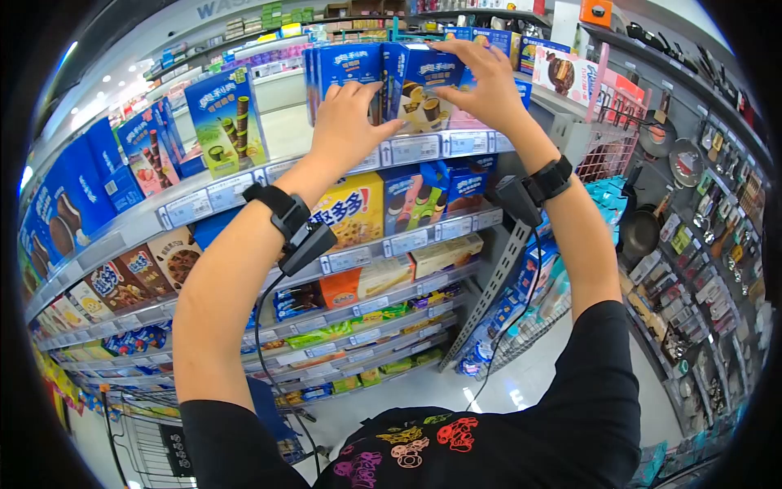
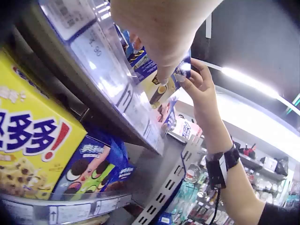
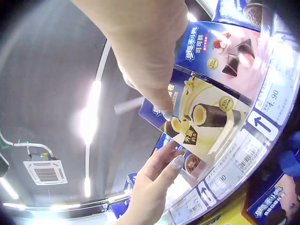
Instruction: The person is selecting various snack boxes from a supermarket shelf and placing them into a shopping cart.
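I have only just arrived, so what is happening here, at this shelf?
A person in a black T-shirt is handling a blue and cream box with rolled biscuits pictured on it. The right hand holds it near the top, thumb on the front. The left hand is at its left edge; how firmly it touches is unclear. The box appears to stand on the shelf, behind the price labels.

dark ceiling (image 3: 51,93) with bright strip lights (image 3: 90,112), pale shiny floor (image 1: 538,379), grey metal shelving (image 1: 491,293)
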{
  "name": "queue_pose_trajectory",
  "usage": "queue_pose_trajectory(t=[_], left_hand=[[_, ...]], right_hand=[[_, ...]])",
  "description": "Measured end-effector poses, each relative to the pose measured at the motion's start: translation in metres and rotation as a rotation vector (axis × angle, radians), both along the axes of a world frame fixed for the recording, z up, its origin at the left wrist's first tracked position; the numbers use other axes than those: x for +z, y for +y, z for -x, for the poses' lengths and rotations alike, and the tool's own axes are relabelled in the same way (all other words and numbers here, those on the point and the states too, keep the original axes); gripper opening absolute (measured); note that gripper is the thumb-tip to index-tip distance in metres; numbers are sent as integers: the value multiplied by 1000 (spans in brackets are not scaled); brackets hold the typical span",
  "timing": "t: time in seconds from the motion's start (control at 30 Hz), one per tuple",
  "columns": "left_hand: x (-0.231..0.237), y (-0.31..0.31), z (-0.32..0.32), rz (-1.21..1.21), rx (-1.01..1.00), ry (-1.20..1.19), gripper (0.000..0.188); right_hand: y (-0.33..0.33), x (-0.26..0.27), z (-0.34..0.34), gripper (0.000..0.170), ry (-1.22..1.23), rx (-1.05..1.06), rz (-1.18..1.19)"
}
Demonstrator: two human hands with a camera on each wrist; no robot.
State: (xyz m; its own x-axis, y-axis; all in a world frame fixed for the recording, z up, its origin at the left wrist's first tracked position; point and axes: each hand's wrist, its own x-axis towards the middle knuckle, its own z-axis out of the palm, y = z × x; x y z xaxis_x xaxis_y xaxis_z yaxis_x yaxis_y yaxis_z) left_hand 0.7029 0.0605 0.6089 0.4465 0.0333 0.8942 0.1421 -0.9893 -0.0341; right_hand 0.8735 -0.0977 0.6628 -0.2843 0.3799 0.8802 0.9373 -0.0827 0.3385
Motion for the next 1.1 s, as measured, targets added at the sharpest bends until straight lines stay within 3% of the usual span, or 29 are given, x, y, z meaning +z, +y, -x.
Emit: queue_pose_trajectory(t=[0.13, 0.43, 0.53, 0.63, 0.77, 0.83, 0.9, 0.93, 0.97, 1.0, 1.03, 1.1], left_hand=[[0, -5, -17, 64, -34, 11, 56], [10, -5, -17, 317, -168, 13, 35], [19, -12, -3, 257, -206, -14, 36], [24, -20, 12, 273, -323, -109, 37], [9, -60, 66, 318, -558, -234, 39], [-14, -73, 98, 286, -610, -234, 38], [-52, -79, 127, 405, -649, -184, 36], [-72, -79, 145, 431, -655, -119, 37], [-91, -77, 161, 458, -646, -63, 38], [-111, -74, 178, 540, -632, 6, 39], [-131, -69, 197, 634, -619, 77, 40], [-172, -58, 242, 678, -449, 98, 40]], right_hand=[[-9, 0, 0, 56, 21, 96, 46], [-26, 1, 21, 54, 238, 233, 47], [-31, 8, 30, 49, 240, 248, -11], [-43, 16, 42, 50, 284, 355, -61], [-63, 7, 84, 65, 313, 717, -76], [-72, -20, 118, 75, 423, 813, -148], [-71, -67, 146, 84, 590, 822, -235], [-74, -95, 154, 93, 644, 618, -225], [-70, -123, 172, 100, 762, 614, -194], [-62, -151, 181, 102, 857, 705, -153], [-59, -180, 187, 97, 850, 631, -30], [-33, -222, 219, 90, 985, 709, 107]])
